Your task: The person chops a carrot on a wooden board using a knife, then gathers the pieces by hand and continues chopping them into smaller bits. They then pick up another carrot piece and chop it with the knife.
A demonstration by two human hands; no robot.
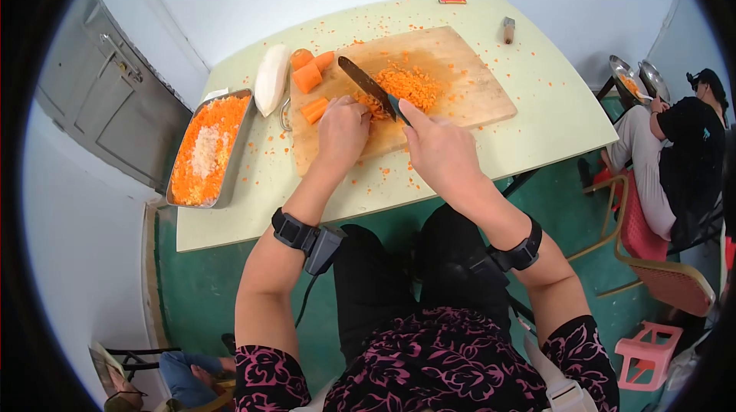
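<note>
My right hand (443,150) is wrapped round the green handle of a kitchen knife (363,81), whose dark blade slants up and left over the cutting board (479,94). Curled fingers of my left hand (345,130) press on cut carrot beside the blade; most of that piece is hidden under them. Finely diced carrot (412,88) lies heaped just beyond the knife. Carrot sticks (313,110) rest to the left of my left hand. Farther back are thick carrot chunks (307,78), next to a peeled white radish (271,78).
A metal tray (237,170) of diced carrot with paler bits stands at the table's left edge. A wooden-handled tool (509,31) and a red packet (452,1) lie at the back. On the right, another person (686,136) sits near metal bowls (625,75) and a pink stool (648,354).
</note>
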